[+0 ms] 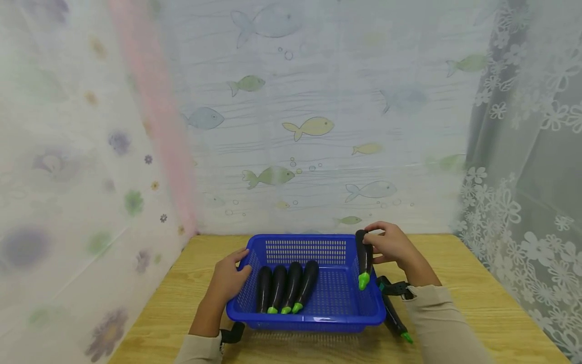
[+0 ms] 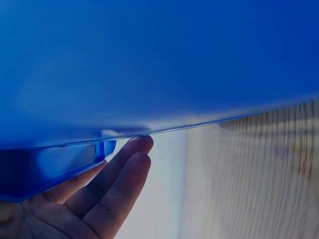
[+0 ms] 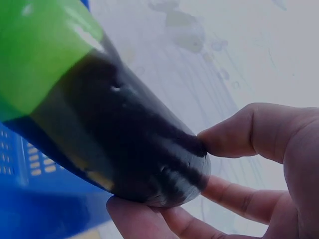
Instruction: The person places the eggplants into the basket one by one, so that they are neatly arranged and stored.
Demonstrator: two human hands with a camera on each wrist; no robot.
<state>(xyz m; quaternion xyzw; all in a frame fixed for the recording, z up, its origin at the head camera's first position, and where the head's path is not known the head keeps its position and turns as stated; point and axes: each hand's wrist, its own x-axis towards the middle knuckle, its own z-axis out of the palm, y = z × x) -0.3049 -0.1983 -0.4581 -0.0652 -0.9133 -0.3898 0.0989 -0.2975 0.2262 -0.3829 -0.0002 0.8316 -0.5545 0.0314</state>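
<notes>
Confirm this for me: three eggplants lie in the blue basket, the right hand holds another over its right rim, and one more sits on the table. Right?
Not quite: the head view shows four eggplants lying in the blue basket, not three. The rest holds: the right hand holds another eggplant over the right rim, and one more eggplant lies on the table.

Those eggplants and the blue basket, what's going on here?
A person sits at a wooden table. The right hand grips an eggplant by its dark end, green tip down, over the right side of the basket. The left hand rests on the basket's left wall. Four eggplants lie side by side inside, and one more lies on the table to the basket's right.
</notes>
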